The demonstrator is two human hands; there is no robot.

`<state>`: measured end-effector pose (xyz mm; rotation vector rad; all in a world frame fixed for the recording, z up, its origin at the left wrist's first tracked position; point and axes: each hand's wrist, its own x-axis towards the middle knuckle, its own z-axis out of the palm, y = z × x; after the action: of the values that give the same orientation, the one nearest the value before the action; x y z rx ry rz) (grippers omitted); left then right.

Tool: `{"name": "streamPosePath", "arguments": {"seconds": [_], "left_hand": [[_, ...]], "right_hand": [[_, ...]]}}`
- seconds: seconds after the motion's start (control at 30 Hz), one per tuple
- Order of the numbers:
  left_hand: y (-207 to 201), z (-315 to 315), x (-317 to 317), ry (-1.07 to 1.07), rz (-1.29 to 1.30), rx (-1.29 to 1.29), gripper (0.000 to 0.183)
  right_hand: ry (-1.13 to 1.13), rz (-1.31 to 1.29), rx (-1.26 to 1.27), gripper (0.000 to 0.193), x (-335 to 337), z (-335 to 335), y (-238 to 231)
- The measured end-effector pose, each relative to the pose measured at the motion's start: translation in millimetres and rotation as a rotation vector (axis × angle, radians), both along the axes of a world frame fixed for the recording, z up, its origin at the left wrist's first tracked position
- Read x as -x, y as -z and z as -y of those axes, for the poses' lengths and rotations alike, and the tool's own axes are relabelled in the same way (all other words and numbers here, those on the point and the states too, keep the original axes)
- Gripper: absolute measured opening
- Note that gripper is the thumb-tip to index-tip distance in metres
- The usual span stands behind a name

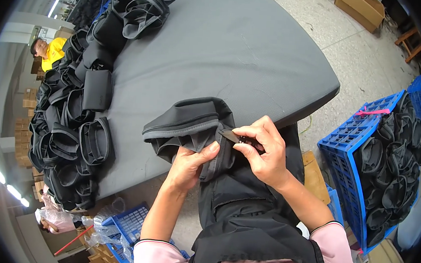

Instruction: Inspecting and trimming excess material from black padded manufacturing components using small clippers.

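Observation:
A black fabric pouch [184, 113] with a zipper along its edge hangs at the near edge of the grey-covered table, its mouth gaping. My left hand [188, 168] is closed on its lower side, thumb pressed on the seam. Between the thumb and fingers of my right hand [268, 156] are small thread snips [229, 135], with a short metal blade and dark handle. The blade meets the pouch's zipper edge, just right of my left thumb. My fingers partly hide the snips' handle.
Many black pouches [97, 90] are heaped along the left of the table [222, 48]. Right of me, a blue crate [345, 142] holds more pouches. A cardboard box [361, 11] sits on the far floor. A person in yellow [55, 51] is beyond the heap; another blue crate [131, 224] stands lower left.

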<state>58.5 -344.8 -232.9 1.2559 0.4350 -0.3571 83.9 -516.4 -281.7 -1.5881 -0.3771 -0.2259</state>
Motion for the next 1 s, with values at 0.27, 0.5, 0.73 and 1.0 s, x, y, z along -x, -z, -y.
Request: {"name": "streamPosePath", "arguments": {"seconds": [0.27,0.5,0.73,1.0], "left_hand": [[-5.0,9.1,-10.9,-0.055,-0.003,-0.031,0.026],[3.9,23.5,-90.6,-0.186,0.104,0.395,0.027],[-44.2,2.5,-76.6,0.399,0.395,-0.55,0.047],[-38.3,-15.2,-82.7,0.933,0.356,-1.111,0.033]], "right_hand": [[0.104,0.09,0.009,0.023,6.6,8.1,-3.3],[-0.036,-0.396,-0.266,0.052,-4.5,-20.4,18.7],[0.021,-0.441,-0.247,0.033,-51.3,-18.3,20.8],[0.019,-0.246,0.034,0.028,-88.6,-36.1,14.9]]}}
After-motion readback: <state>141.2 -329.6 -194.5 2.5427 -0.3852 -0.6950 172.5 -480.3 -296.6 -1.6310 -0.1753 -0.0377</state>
